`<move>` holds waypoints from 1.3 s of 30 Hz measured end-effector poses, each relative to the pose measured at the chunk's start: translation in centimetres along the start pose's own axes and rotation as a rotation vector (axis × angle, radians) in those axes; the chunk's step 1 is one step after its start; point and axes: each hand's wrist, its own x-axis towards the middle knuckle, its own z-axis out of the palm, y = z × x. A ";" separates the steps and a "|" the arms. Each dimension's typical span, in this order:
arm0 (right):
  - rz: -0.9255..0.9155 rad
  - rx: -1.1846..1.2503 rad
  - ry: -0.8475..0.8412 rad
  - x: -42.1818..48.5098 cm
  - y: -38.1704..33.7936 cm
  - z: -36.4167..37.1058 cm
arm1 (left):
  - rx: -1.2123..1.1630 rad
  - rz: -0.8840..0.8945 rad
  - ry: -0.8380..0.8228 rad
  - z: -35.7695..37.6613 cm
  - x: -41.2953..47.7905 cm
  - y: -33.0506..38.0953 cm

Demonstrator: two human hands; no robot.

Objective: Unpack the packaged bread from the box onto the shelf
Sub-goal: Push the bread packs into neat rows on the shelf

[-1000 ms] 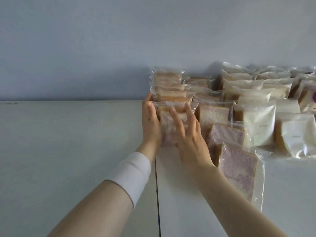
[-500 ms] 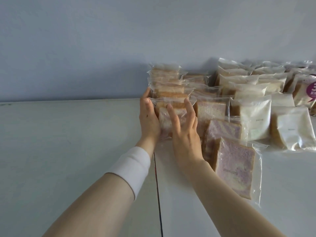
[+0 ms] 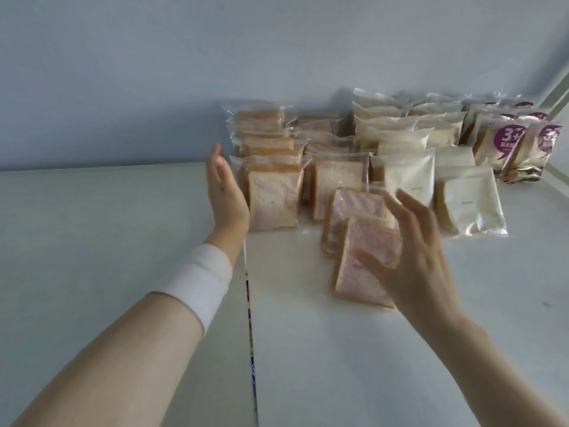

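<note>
Rows of clear-wrapped bread packs stand on the white shelf (image 3: 308, 349) against the wall. The front pack of the left row (image 3: 272, 201) stands upright, pink-swirled. My left hand (image 3: 226, 192) is flat and open just beside its left edge, apart from it or barely touching. A leaning pink-swirled pack (image 3: 363, 263) lies at the front of the second row. My right hand (image 3: 412, 254) hovers over it with fingers spread, holding nothing. The box is not in view.
Cream-coloured packs (image 3: 468, 201) fill the rows to the right, and gold packs with purple labels (image 3: 508, 143) stand at the far right. A seam (image 3: 251, 334) splits the shelf into two panels. The pale wall rises directly behind the rows.
Both hands have let go of the left row's front pack. My right hand has swung right and back, over the leaning pack. My left hand has opened beside the row.
</note>
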 end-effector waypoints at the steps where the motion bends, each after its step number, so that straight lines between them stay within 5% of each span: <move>1: 0.114 0.064 -0.017 -1.2 1.0 -1.0 | 0.057 0.090 0.083 -0.2 -0.5 1.0; 3: 0.311 0.147 -0.107 -2.9 2.5 -2.2 | 0.196 0.472 0.122 -0.3 -1.7 3.3; 6: 0.483 0.254 -0.261 -3.8 3.8 -1.3 | 0.496 0.817 -0.331 2.4 -3.4 6.9; 10: 0.497 0.363 -0.345 -2.6 4.7 1.3 | 1.336 0.724 -0.807 7.8 -3.4 8.3; 13: 0.477 0.477 -0.302 -1.7 4.9 2.4 | 1.566 0.463 -0.933 9.9 -2.2 8.4; 18: 0.383 0.400 -0.203 0.0 5.3 3.3 | 1.627 0.388 -0.994 11.3 -0.7 8.5; 23: 0.260 0.268 -0.134 1.5 4.7 4.4 | 1.336 0.301 -1.027 11.0 0.7 9.4; 27: 0.292 0.201 -0.115 3.0 3.9 5.3 | 1.187 0.297 -1.093 10.6 0.7 10.3; 30: 0.331 0.165 -0.077 4.0 3.4 6.4 | 1.290 0.318 -1.120 10.1 0.7 9.7; 39: 0.371 0.235 -0.055 4.0 3.4 7.1 | 1.218 0.211 -0.946 13.2 4.6 8.3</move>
